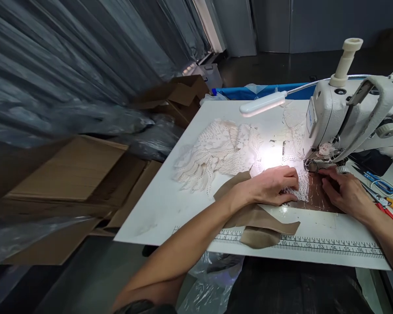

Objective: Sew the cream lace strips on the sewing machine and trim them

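My left hand (275, 185) lies on a strip of white lace (298, 185) over brown fabric (255, 216), fingers curled and pressing it flat. My right hand (342, 189) rests on the brown fabric right of the needle area, fingers pressed down near the presser foot (311, 165) of the white sewing machine (353, 117). A pile of white lace pieces (219, 152) lies to the left on the white table (157, 209).
A lamp (263, 104) on a flexible neck lights the work. Blue scissors (378, 183) and red-handled pliers (391, 211) lie at the right. A printed ruler (314, 244) runs along the table's front edge. Cardboard boxes (72, 174) and plastic sheeting stand left.
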`<state>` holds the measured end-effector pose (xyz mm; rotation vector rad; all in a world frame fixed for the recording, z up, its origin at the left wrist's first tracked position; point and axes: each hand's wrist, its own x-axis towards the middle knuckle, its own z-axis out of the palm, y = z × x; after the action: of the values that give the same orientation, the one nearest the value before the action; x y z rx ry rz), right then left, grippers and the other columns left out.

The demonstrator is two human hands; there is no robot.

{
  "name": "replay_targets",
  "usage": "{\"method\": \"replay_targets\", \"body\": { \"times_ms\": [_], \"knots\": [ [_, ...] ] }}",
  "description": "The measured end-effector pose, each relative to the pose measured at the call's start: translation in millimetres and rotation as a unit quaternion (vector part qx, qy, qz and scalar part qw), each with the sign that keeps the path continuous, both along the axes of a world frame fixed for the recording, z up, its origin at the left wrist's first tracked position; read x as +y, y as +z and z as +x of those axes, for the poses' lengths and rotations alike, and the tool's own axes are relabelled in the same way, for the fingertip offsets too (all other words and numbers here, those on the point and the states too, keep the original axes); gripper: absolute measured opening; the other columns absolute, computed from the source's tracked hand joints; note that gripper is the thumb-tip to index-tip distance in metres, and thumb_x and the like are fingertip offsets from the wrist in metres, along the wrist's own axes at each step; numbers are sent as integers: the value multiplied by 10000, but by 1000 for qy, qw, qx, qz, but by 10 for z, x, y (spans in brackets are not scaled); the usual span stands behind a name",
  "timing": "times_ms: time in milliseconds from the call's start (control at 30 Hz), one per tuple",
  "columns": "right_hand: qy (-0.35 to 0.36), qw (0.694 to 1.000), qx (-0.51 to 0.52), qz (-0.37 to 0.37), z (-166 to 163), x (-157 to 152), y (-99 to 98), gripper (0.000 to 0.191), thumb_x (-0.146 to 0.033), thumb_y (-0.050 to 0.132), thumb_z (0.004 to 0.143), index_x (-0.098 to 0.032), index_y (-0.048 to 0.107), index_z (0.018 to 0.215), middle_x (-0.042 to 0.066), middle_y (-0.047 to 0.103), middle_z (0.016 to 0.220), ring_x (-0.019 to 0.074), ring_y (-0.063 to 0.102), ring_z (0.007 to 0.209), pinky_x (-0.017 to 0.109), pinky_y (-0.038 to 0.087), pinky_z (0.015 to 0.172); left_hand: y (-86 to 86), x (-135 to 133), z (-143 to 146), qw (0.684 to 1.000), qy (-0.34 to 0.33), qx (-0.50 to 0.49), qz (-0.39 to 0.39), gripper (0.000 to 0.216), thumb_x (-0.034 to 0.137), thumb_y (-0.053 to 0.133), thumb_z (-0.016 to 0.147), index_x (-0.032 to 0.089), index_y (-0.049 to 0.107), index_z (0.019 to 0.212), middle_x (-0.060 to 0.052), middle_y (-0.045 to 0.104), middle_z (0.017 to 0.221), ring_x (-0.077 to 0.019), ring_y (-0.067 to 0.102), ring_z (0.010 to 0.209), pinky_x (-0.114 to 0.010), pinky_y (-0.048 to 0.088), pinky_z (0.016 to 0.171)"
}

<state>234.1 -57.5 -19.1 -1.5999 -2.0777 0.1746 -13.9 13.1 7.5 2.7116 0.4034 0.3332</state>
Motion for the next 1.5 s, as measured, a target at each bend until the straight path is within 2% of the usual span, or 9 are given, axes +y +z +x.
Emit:
{"method": "replay_targets", "body": {
  "times_ms": [133, 333, 467, 533, 700, 867, 1033, 1233, 1500],
  "knots": [
    [-3, 1000, -10, 11, -34, -20, -61, 386, -331, 406, 965, -146, 735, 1046, 107, 673, 889, 207, 621, 626, 371, 516, 612, -58, -9, 36, 999, 23, -22, -19, 166, 261, 607, 947, 174, 685, 829, -43, 651, 907, -147, 605, 812, -279, 509, 719],
    [56, 998, 14, 32, -69, -80, -11, 340, -292, 431, 980, -172, 728, 1095, 111, 666, 945, 211, 662, 771, 359, 549, 697, -38, -31, 22, 995, 18, -87, -45, 161, 226, 551, 977, 160, 653, 872, -54, 690, 949, -143, 653, 876, -279, 544, 776],
    [141, 989, -16, 38, -133, -119, 29, 332, -254, 469, 962, -204, 695, 1199, 124, 631, 1044, 229, 639, 918, 382, 557, 786, -118, -76, 80, 971, 117, -206, 17, 208, 272, 394, 1048, 144, 541, 976, -46, 685, 840, -115, 650, 725, -243, 536, 620],
    [168, 984, -55, 25, -160, -132, 36, 344, -228, 497, 931, -254, 693, 1213, 117, 616, 1064, 252, 615, 951, 428, 546, 808, -192, -95, 121, 965, 137, -216, 57, 242, 303, 330, 1068, 145, 502, 1003, -34, 669, 789, -112, 629, 659, -238, 521, 569],
    [173, 982, -79, -7, -184, -144, 49, 332, -179, 520, 896, -260, 708, 1157, 116, 601, 1068, 280, 587, 965, 491, 531, 823, -285, -106, 157, 981, 59, -119, 142, 237, 275, 318, 1053, 144, 515, 1040, -68, 690, 872, -163, 648, 799, -321, 544, 732],
    [190, 980, -60, 18, -164, -140, 75, 229, -163, 508, 887, -206, 730, 923, 129, 602, 1042, 275, 587, 936, 476, 532, 809, -195, -79, 116, 990, 31, -54, 129, 232, 234, 449, 936, 129, 575, 1100, -79, 697, 936, -196, 627, 837, -350, 498, 744],
    [198, 979, -38, 30, -141, -125, 89, 240, -169, 511, 888, -218, 737, 953, 117, 621, 1042, 255, 609, 955, 444, 535, 828, -200, -48, 109, 985, -1, -87, 148, 199, 212, 460, 972, 167, 654, 985, -54, 729, 1038, -172, 642, 825, -343, 483, 744],
    [197, 980, -28, 24, -114, -107, 73, 319, -163, 521, 876, -255, 753, 1075, 107, 619, 1053, 232, 619, 963, 406, 548, 833, -289, -58, 134, 969, 47, -146, 192, 228, 175, 426, 994, 132, 628, 896, -81, 737, 1062, -168, 667, 845, -331, 528, 759],
    [189, 981, -35, 19, -135, -114, 77, 279, -177, 525, 882, -238, 766, 1008, 116, 640, 1043, 244, 632, 946, 423, 556, 811, -353, -45, 135, 973, 29, -138, 183, 208, 229, 422, 1011, 130, 604, 1023, -102, 723, 1116, -189, 676, 954, -359, 561, 845]
  ]
}}
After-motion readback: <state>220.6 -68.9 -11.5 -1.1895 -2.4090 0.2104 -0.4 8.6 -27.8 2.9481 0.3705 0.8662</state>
